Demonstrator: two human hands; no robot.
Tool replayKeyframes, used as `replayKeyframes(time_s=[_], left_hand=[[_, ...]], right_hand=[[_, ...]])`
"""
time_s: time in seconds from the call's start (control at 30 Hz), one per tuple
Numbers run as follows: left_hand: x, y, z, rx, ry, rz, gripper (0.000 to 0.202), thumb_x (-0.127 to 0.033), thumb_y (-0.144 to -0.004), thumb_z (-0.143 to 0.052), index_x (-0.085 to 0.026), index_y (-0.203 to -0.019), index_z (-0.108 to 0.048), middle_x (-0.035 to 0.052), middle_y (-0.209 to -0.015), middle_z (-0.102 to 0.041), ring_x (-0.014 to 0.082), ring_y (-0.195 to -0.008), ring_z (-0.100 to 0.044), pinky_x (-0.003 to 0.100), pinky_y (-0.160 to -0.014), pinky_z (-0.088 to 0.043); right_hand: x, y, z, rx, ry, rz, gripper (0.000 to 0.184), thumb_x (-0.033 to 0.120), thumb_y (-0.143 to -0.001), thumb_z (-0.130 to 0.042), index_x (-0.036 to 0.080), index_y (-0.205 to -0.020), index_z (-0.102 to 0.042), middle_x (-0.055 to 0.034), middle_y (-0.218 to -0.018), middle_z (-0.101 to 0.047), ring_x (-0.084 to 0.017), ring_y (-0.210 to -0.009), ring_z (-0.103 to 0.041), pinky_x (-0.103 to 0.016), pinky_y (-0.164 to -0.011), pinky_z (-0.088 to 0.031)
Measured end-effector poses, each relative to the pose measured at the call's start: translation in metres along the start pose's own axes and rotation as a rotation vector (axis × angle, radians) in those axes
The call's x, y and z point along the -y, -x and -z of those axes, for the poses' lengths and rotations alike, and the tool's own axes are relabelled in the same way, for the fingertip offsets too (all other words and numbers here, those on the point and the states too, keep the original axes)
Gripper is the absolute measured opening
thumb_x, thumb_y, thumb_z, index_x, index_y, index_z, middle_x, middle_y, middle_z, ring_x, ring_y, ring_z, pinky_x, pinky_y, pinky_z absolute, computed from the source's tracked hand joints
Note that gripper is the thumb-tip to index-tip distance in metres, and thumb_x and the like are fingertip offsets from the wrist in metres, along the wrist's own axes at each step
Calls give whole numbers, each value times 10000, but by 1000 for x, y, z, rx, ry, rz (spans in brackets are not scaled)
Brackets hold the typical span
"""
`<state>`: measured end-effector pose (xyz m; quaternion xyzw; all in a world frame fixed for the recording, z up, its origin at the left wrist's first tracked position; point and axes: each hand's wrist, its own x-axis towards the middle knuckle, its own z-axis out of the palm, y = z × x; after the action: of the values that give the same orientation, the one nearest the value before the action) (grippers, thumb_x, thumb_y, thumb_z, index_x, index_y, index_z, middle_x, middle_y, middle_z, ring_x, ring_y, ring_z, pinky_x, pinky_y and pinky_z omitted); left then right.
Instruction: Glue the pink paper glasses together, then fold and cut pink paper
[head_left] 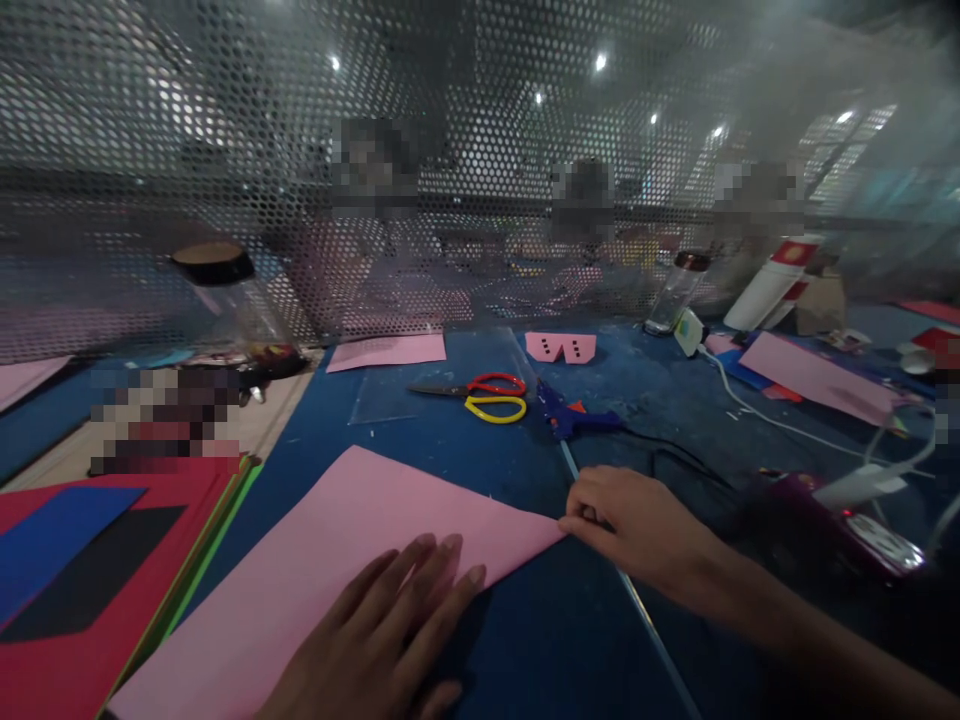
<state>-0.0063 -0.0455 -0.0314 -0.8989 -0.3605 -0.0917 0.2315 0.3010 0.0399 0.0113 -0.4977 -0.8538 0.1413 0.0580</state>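
One clear cylindrical glassy jar (251, 308), upper left, holds dark contents (274, 358). Lower centre, a pink paper sheet (300, 565) lies under the left hand (386, 625), fingers slightly apart; the right hand (630, 520) has fingers clamped on the sheet's corner.

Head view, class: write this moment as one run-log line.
left hand: resting on pink sheet | right hand: pinching sheet's right corner | scissors: beyond sheet | glue gun: beside scissors
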Motion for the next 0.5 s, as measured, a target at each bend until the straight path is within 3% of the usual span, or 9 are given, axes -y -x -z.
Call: replayKeyframes(time_s=[0.33,0.4,0.5], left_hand=[[0,-3,1,14,60,24,604,-548,-987,-513,-300,-1531,-427,21,-1498,-569,254,-1312,-542,346,-1032,-472],[0,-3,3,17,28,13,609,-555,-982,-515,-304,-1530,-429,17,-1499,-568,254,-1311,-545,347,-1025,-473],[0,-2,2,23,-31,-4,622,-585,-970,-513,-308,-1522,-441,22,-1491,-576,260,-1305,-556,365,-1007,-482]], right_hand=[[1,2,-1,-33,5,24,101,232,-927,-679,214,-829,-667,4,-836,-657,-184,-788,-596,-319,-715,-384],[4,3,0,-78,-14,78,19,235,-945,-661,225,-934,-672,-11,-933,-671,-209,-868,-598,-352,-773,-405],[15,7,1,-113,-60,266,142,226,-1014,-558,245,-1125,-645,-37,-1136,-664,-228,-1029,-574,-400,-900,-416]])
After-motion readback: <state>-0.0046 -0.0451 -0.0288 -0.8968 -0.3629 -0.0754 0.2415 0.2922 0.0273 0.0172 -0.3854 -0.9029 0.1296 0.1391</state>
